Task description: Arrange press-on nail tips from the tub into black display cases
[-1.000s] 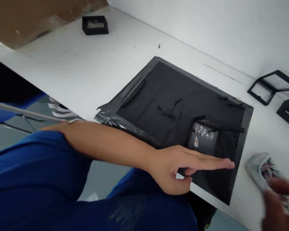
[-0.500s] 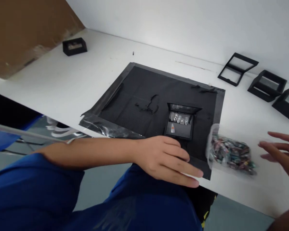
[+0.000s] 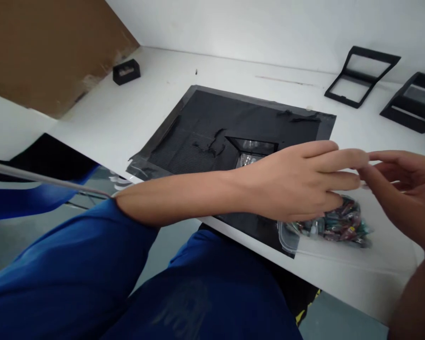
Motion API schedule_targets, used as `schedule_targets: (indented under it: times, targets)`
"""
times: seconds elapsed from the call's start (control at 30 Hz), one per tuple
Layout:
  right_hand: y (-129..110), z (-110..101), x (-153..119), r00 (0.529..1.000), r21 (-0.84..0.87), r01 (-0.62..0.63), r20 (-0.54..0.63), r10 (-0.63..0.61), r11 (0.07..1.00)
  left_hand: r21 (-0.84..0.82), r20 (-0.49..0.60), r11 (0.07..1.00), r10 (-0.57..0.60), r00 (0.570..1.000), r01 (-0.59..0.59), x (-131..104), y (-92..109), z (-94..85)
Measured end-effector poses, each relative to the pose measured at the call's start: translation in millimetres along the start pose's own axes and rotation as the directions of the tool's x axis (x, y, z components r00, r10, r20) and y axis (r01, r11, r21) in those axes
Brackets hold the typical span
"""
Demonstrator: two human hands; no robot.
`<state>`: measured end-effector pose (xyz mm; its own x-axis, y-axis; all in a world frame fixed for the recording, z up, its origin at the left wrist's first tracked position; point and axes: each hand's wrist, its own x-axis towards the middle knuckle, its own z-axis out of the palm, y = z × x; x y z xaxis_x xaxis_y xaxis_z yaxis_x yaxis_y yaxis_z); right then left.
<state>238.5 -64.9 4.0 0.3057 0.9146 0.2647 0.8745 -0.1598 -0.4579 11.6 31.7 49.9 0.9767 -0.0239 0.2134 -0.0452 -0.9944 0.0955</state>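
My left hand (image 3: 301,182) reaches across the small black case and over part of the clear plastic tub. Its fingertips meet those of my right hand (image 3: 407,189) just above the tub. Both hands have their fingers drawn together; whatever is between them is hidden or too small to name. Behind my left wrist the black case (image 3: 230,140) stands with its lid raised, and a few pale false nails (image 3: 247,159) show inside. Many glossy, multicoloured small pieces (image 3: 350,231) fill the tub (image 3: 286,240), which sits at the right side of the black mat (image 3: 198,118).
An open, windowed black case (image 3: 356,78) stands at the back right, beside another black case (image 3: 411,104). Far left, a small black box (image 3: 126,72) sits near a brown board (image 3: 56,47). The white table's (image 3: 163,66) front edge runs close to my lap.
My left hand has moved right and up from beside the open case to my right hand. My right hand has come left, and their fingertips now meet. The view has shifted slightly.
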Motion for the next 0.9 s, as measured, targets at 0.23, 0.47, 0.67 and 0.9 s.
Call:
schedule_targets:
  times: [0.23,0.47,0.67,0.9]
  targets:
    - [-5.4,-1.5,1.0,0.999,-0.105,0.034,-0.009,-0.035,0.994,0.042,0.133,0.999,-0.030,0.991,0.025,6.1,9.8,13.9]
    - [3.2,4.0,-0.9,0.999,-0.116,0.045,0.008,-0.045,0.992,-0.079,0.063,0.989,0.130,0.989,-0.125,8.2,10.2,23.0]
    - [6.2,2.7,-1.3,0.999,-0.121,0.029,0.017,-0.027,0.992,-0.096,0.057,0.989,0.122,0.991,-0.116,9.7,8.9,26.3]
    - [3.3,2.3,0.6,0.999,-0.173,0.042,0.010,-0.041,0.984,-0.077,0.117,0.989,0.136,0.984,-0.127,10.5,5.5,19.4]
